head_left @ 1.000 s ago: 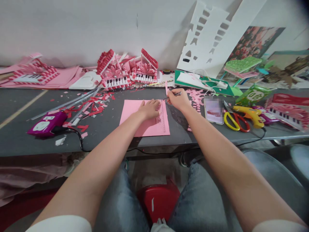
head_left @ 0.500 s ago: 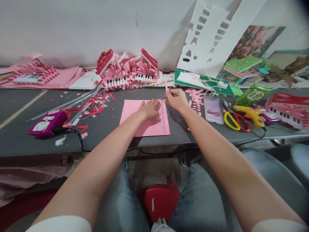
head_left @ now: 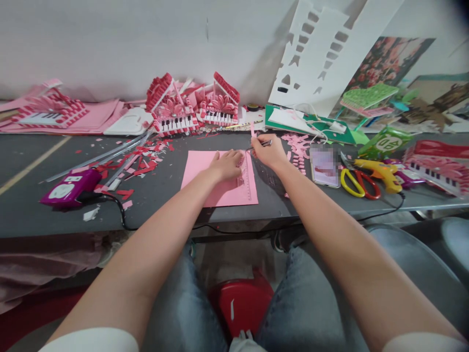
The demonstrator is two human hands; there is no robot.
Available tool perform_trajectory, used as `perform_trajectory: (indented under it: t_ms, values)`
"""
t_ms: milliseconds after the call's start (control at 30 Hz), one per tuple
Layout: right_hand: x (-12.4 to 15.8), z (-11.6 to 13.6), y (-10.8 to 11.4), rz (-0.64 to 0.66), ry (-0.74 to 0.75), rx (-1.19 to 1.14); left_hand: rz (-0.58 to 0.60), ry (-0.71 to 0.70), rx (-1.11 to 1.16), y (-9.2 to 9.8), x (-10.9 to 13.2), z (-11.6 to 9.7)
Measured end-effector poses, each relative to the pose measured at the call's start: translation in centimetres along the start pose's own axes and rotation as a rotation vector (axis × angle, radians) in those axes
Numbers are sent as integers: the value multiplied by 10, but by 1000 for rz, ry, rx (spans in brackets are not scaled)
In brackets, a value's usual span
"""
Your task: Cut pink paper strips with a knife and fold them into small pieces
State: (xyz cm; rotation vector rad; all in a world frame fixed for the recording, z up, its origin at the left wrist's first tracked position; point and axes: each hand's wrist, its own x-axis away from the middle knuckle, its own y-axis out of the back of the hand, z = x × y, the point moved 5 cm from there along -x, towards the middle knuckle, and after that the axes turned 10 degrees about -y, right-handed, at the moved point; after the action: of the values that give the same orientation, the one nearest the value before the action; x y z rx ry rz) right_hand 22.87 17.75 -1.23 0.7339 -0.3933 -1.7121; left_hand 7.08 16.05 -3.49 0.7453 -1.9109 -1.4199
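A pink sheet [head_left: 198,171] lies flat on the grey table. My left hand [head_left: 227,166] rests on it, fingers stretched out, pressing a clear ruler [head_left: 249,183] along the sheet's right side. Closed around a slim metal craft knife [head_left: 270,143], my right hand [head_left: 270,151] is at the sheet's top right corner. The knife's tip points left, near the ruler's upper end, and its blade is too small to make out. A narrow pink strip [head_left: 252,129] sticks up just beyond my right fingers.
Red and pink scraps [head_left: 146,164] litter the left, near a purple device [head_left: 69,188] with a black cable. Pink cut pieces [head_left: 298,146], a phone [head_left: 325,168], scissors [head_left: 353,185] and a yellow glue gun [head_left: 381,175] lie right. Model pianos [head_left: 176,122] stand at the back.
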Motion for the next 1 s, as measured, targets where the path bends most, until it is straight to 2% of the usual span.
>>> perform_trajectory:
  t_ms: [100,300,667,1000]
  values:
    - [4,5,3,-41,-11,30,2,2,-1,0,0,0]
    - [7,14,0,-39,23,109,-1,-5,7,-1,-2,1]
    - [24,25,-10,-6,176,285,-5,3,21,-3,-4,2]
    - [29,33,-3,22,165,295,-2,8,21,-1,-1,1]
